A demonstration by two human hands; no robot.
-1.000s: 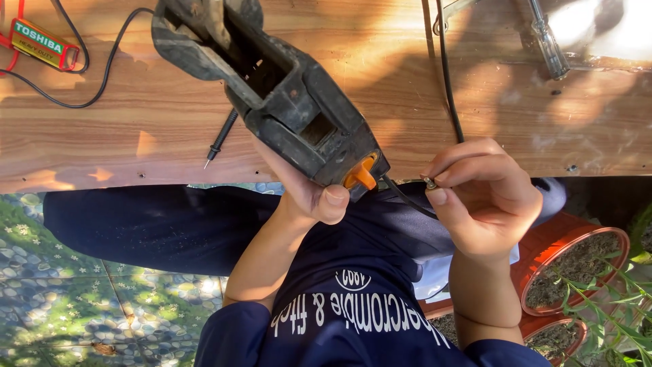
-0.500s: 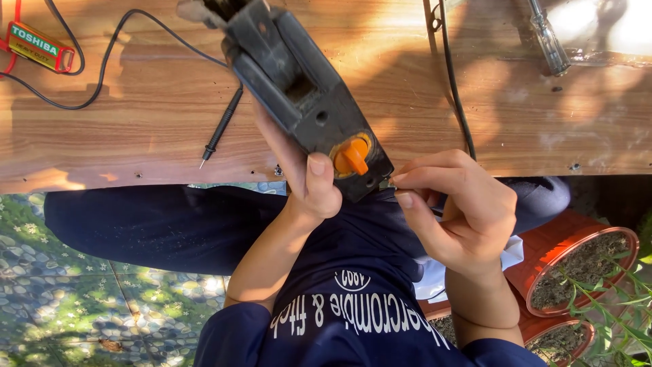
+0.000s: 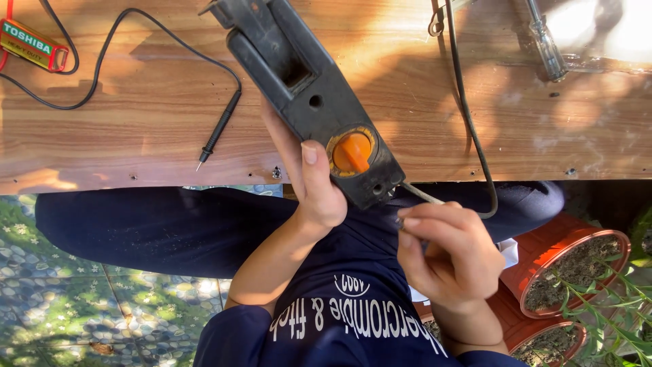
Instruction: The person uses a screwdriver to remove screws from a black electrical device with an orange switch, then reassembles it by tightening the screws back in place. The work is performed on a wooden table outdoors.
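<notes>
Matte black multimeter (image 3: 305, 95) in left hand (image 3: 309, 183), thin metal probe (image 3: 421, 197) pinched by right hand (image 3: 448, 255)

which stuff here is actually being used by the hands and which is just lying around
In use:
- dark meter with orange dial, held by the left hand
- thin wire at the meter's end, pinched by the right hand

Lying about:
- black probe and lead on the wooden table
- green battery
- screwdriver
- red plant pots

Meter (image 3: 312, 102) on table (image 3: 136, 122); probe (image 3: 219, 130) left; screwdriver (image 3: 545, 41) right.
</notes>
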